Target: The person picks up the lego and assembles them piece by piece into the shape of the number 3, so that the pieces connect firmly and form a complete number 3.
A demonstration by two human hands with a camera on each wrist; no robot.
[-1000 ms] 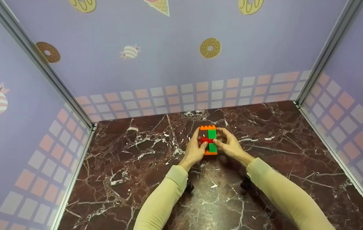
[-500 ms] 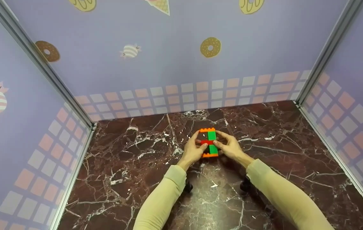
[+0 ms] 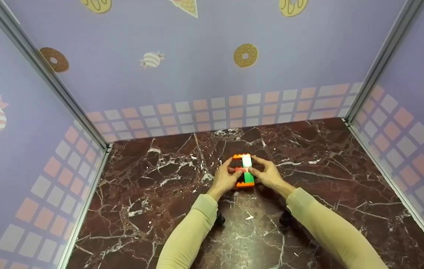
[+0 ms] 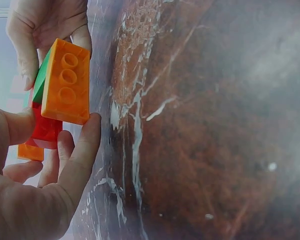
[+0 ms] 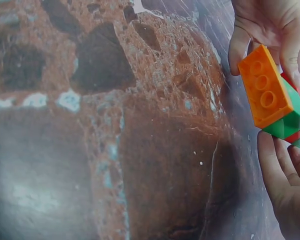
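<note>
Both hands hold one joined build of toy building bricks in front of the person, above the floor in the wrist views. In the head view, an orange brick [image 3: 245,184] forms its near end and another orange brick [image 3: 237,156] its far end. Green bricks [image 3: 248,178] run along its right side, with a red brick [image 3: 238,170] sticking out left in the middle. The left hand [image 3: 223,179] grips the left side, thumb on the red brick. On the right side, the right hand [image 3: 270,175] pinches the build. Hollow tubes show under the orange brick [image 4: 66,82] in the left wrist view.
Dark red marbled surface [image 3: 152,209] with white veins spreads under the hands. Purple printed panels [image 3: 204,74] stand behind and on both sides, joined by grey metal corner posts [image 3: 376,71].
The brick build has shifted slightly towards the person and its tilt has changed. Bright glare now lies on the far green brick. Both hands keep hold of it.
</note>
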